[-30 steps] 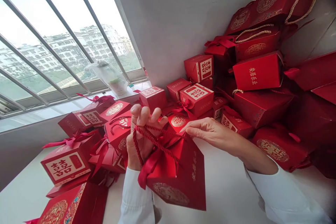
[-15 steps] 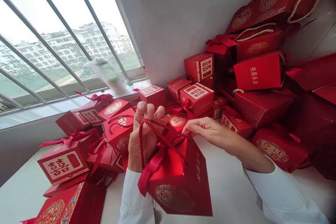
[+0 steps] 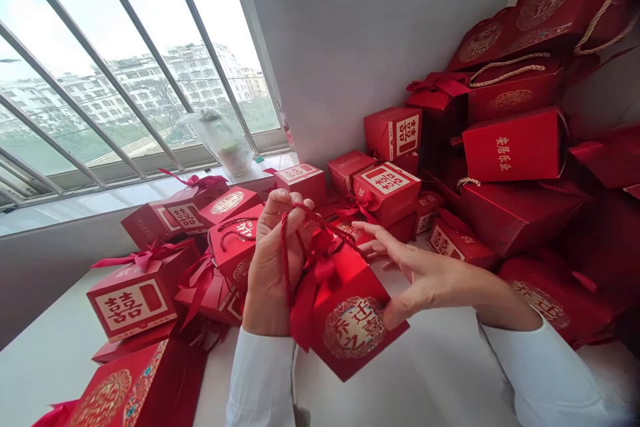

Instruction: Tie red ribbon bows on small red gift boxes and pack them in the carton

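A red gift box (image 3: 345,283) with a gold round emblem on its front hangs tilted in front of me. My left hand (image 3: 273,270) is closed around its twisted red rope handle (image 3: 285,260), palm turned toward me. A dark pink ribbon (image 3: 303,313) is tied at the top of the box and trails down its left side. At the box's right side is my right hand (image 3: 425,280), fingers spread and thumb low by the front face. Whether that thumb touches the box I cannot tell.
More red boxes stand at left (image 3: 133,307) and behind (image 3: 387,193) on the white table (image 3: 420,373). Larger red boxes (image 3: 513,147) are piled up at right against the grey wall (image 3: 340,47). A plastic-wrapped container (image 3: 225,140) sits on the sill by the barred window.
The gift box has turned, so its emblem side now faces me. My right hand has let go near the handle and spread beside the box. The view has shifted slightly left.
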A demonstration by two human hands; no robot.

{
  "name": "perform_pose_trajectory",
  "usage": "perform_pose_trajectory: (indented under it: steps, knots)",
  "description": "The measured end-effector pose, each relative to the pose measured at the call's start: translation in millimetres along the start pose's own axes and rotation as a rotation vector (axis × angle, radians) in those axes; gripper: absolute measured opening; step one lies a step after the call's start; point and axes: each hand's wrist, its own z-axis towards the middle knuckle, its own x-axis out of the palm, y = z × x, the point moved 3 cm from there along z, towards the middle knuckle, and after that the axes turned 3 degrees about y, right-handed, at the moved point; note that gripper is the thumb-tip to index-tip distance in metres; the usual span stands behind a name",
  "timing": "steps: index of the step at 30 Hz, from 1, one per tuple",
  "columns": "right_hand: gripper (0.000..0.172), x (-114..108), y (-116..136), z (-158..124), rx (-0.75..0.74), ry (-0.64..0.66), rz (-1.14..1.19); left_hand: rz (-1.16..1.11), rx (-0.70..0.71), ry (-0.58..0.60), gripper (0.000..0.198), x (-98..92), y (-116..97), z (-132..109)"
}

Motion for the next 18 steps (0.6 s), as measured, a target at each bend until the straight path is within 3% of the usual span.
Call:
perform_pose_trajectory:
  steps: [3, 7, 12, 18]
  knots:
    - [0.114, 0.9, 2.1, 0.8, 0.031, 0.014, -0.043, -0.014, 0.000, -0.024, 0.025, 0.4, -2.5, 2.8]
    - [0.114, -4.0, 3.9, -0.5, 0.012, 0.043, -0.073, 0.320, 0.152, 0.004, 0.021, 5.0, -17.0, 0.3]
    - [0.100, -9.1, -1.0, -4.3, 0.008, 0.155, -0.019, 0.566, 0.143, 0.157, 0.020, 16.5, -22.6, -8.7]
    - [0.111, -20.2, -10.7, -12.7, 0.142, 0.037, -0.190, 1.030, 0.153, 0.287, 0.042, 31.9, -7.1, -16.4]
